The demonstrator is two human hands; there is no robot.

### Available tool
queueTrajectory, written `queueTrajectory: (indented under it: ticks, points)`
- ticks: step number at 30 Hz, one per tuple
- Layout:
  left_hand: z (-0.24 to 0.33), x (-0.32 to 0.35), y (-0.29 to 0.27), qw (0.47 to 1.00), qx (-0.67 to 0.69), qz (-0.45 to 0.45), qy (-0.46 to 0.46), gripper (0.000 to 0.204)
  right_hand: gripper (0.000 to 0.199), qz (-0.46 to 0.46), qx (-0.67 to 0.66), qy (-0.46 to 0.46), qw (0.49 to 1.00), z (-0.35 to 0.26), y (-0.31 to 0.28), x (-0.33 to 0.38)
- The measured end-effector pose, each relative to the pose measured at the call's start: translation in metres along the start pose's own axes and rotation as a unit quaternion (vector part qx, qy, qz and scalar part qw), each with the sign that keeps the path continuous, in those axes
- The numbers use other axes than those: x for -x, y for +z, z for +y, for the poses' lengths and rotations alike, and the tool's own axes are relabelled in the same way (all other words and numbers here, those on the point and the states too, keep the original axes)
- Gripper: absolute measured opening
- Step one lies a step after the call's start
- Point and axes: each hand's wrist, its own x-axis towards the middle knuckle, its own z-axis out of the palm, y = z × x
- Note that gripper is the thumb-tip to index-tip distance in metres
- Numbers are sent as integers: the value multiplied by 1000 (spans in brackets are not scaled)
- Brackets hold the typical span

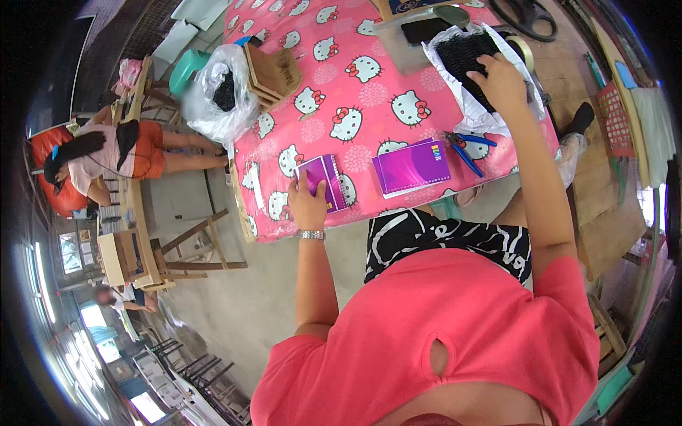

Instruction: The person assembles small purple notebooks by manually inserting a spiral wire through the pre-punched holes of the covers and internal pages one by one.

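Observation:
My left hand (307,204) rests on a purple spiral-bound notebook (329,177) near the table's front edge, thumb and fingers apart. To its right lies a second purple notebook (412,167), under no hand. My right hand (500,84) reaches to the far right and touches a black, bumpy-textured material (458,58) on crumpled white wrapping (477,117). Its fingers are bent but apart, and nothing shows between them. A pair of blue-handled pliers (465,153) lies between the right notebook and the wrapping.
The table has a pink patterned cover (334,92). On its left stand brown wooden pieces (278,71) beside a clear plastic bag (220,96). A dark phone (425,31), a tape roll (521,53) and large scissors (529,18) lie at the far right. Another person (106,153) bends over a wooden bench.

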Motion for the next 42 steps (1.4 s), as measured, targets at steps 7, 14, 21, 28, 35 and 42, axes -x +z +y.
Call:
queueTrajectory:
  ticks: [7,14,21,28,35,42]
  points:
    - [21,4,0,999,-25,-20,-18,62,16,5,-79,26,996,4,10,-7]
    - [148,42,-8,901,132,-12,413,40,39,113,-77,21,990,9,1,-14]
    - [170,42,12,876,-18,-93,472,34,37,187,-155,-37,969,1,-27,22]
    - [178,20,-22,886,48,1,461,25,35,-158,-573,171,786,-62,-27,151]
    - [193,14,2,905,33,38,423,18,47,-141,-558,105,811,-94,-15,166]
    - [178,21,-11,871,57,-35,486,19,20,-181,-422,-28,888,-62,-21,141]
